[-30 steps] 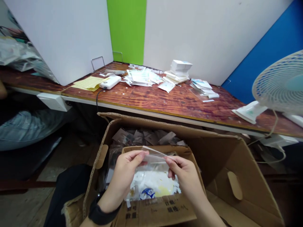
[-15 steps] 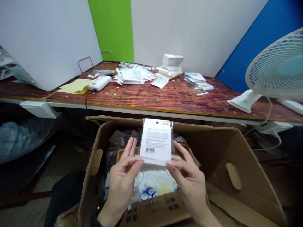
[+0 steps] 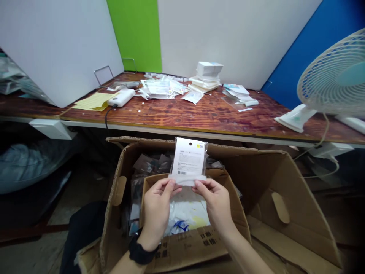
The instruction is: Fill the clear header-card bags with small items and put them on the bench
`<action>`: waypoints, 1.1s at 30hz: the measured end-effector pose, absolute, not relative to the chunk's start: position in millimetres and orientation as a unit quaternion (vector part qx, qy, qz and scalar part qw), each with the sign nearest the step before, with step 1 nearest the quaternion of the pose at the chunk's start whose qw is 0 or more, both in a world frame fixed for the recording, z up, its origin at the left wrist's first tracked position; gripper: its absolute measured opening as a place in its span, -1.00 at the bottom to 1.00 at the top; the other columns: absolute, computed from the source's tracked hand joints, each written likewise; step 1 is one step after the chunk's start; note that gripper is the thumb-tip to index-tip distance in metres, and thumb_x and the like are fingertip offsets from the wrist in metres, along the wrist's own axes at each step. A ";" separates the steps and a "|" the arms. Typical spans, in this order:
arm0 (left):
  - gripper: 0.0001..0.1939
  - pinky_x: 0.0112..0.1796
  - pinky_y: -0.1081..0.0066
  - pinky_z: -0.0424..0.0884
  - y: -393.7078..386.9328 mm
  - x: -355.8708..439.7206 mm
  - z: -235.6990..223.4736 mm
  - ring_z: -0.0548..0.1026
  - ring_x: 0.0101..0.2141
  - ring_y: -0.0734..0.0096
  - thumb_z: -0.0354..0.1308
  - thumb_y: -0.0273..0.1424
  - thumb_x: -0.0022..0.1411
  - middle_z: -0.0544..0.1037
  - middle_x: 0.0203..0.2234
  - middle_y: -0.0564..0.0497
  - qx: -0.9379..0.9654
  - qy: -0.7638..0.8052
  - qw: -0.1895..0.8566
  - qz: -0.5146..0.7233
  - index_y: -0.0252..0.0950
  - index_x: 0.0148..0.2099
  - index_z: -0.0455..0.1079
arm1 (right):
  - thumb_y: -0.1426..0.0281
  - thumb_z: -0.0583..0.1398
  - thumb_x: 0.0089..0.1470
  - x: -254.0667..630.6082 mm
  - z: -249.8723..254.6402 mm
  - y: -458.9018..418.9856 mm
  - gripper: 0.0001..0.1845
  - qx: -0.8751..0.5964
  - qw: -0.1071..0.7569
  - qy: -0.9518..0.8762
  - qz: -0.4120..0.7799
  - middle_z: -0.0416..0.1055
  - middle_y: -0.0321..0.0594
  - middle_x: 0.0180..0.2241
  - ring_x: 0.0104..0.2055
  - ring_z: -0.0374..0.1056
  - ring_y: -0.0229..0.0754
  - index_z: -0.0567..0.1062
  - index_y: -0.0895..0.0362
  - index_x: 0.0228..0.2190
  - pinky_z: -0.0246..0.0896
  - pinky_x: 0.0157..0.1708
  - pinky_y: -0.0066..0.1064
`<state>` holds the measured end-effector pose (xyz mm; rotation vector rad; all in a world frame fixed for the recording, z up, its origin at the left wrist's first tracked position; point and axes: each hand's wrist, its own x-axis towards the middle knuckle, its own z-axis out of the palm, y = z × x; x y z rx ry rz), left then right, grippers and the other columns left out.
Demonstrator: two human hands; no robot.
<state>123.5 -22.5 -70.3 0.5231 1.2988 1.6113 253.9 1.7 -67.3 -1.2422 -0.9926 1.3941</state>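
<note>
Plastic bag [image 3: 188,158] pinched between left hand [image 3: 157,210] and right hand [image 3: 214,201] (thumbs uppermost).

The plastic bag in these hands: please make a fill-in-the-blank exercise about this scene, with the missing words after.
The left hand and right hand hold a clear plastic bag with a printed ____ on its white card. Under them stands an open box made of ____. A white fan stands at the ____ end of the wooden table.

Missing words: barcode; cardboard; right.
</note>
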 end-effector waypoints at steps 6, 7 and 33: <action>-0.48 -0.40 0.42 0.50 -20.1 122.4 -64.3 0.54 -0.49 0.39 0.23 -0.37 0.02 0.59 -0.47 -0.01 0.209 0.550 0.485 0.646 -0.36 0.04 0.24 | 0.33 0.30 -0.13 251.0 -61.3 -2.3 -0.80 -0.521 0.515 -0.418 0.537 0.45 -0.27 -0.50 -0.44 0.41 -0.21 0.41 0.18 -0.48 0.35 -0.38 -0.40; -0.48 -0.42 0.45 0.49 -19.7 121.3 -62.9 0.54 -0.49 0.40 0.23 -0.37 0.02 0.59 -0.49 -0.03 0.205 0.551 0.502 0.634 -0.39 0.04 0.25 | 0.33 0.30 -0.14 251.5 -60.8 -2.1 -0.78 -0.519 0.523 -0.414 0.535 0.44 -0.29 -0.49 -0.45 0.41 -0.22 0.38 0.16 -0.48 0.35 -0.39 -0.41; -0.83 -0.31 0.39 0.45 -30.5 112.5 -55.3 0.52 -0.41 0.31 0.19 -0.34 0.06 0.58 -0.46 -0.04 0.304 0.549 0.534 0.566 -0.36 -0.38 0.51 | 0.44 0.19 -0.03 269.1 -41.8 1.9 -0.72 -0.490 0.483 -0.694 0.212 0.32 -0.08 -0.17 -0.09 0.25 -0.02 0.38 0.10 -0.19 0.16 -0.09 -0.13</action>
